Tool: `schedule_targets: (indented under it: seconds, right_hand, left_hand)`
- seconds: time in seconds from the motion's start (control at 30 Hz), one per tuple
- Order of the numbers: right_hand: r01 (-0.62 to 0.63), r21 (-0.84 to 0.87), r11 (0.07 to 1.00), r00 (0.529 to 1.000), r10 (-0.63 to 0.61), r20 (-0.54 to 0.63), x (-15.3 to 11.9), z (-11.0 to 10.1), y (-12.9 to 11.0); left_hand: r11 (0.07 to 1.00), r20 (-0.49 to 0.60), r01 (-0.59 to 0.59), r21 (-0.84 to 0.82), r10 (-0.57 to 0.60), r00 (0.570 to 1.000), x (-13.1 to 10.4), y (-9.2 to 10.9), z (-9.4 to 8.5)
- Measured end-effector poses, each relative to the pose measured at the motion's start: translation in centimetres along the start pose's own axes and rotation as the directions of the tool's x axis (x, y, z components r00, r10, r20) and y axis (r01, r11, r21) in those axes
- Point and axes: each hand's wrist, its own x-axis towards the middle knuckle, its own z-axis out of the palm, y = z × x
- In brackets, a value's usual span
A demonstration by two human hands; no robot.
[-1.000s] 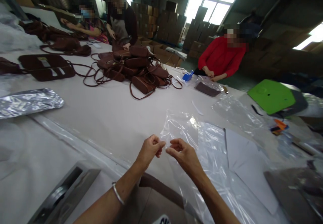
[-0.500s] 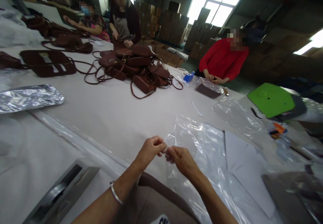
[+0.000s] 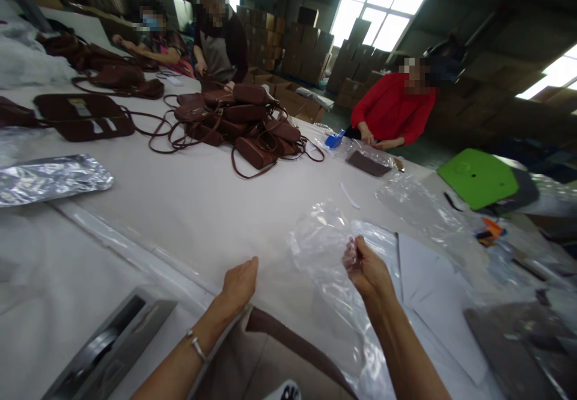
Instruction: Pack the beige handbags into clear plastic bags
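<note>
A clear plastic bag (image 3: 322, 243) puffs up over the right side of the table in front of me. My right hand (image 3: 367, 267) is closed on a gathered part of its film. My left hand (image 3: 240, 283) is closed at the left, its fingertips partly turned from view, with faint film stretching from it towards the right hand. A metal bangle (image 3: 196, 346) circles the left wrist. Close to my body, below both hands, is a grey-brown fabric piece (image 3: 270, 361) with a dark brown edge and a partly visible white printed mark.
Brown leather bags (image 3: 252, 123) with straps are heaped across the white table (image 3: 193, 207). White sheets (image 3: 433, 292) lie at right, beyond them a green board (image 3: 478, 177). A metal tape-dispenser-like holder (image 3: 112, 340) stands left. A co-worker in red (image 3: 392, 111) and two others work opposite.
My hands have moved apart: the right went right and slightly up, the left went left and slightly down. The clear plastic bag has spread and puffed up between them.
</note>
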Motion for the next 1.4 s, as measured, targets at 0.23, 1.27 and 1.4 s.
schedule_targets:
  seconds: [0.23, 1.27, 1.4]
  right_hand:
    - [0.281, -0.658, 0.699, 0.951, -0.297, 0.091, -3.5, 2.7, -0.2]
    - [-0.034, 0.279, 0.960, 0.913, 0.143, -0.382, -9.9, -15.1, 3.2]
    - [-0.045, -0.326, 0.944, 0.937, -0.074, -0.342, -17.5, -19.7, 7.7]
  left_hand:
    - [0.804, -0.335, -0.533, -0.264, 0.442, 0.832, -2.4, 7.9, -5.4]
    - [0.359, -0.375, -0.306, -0.882, -0.140, 0.916, -2.6, 0.9, -4.2]
    - [0.744, -0.483, -0.426, -0.515, 0.160, 0.861, -9.1, -2.1, -3.2]
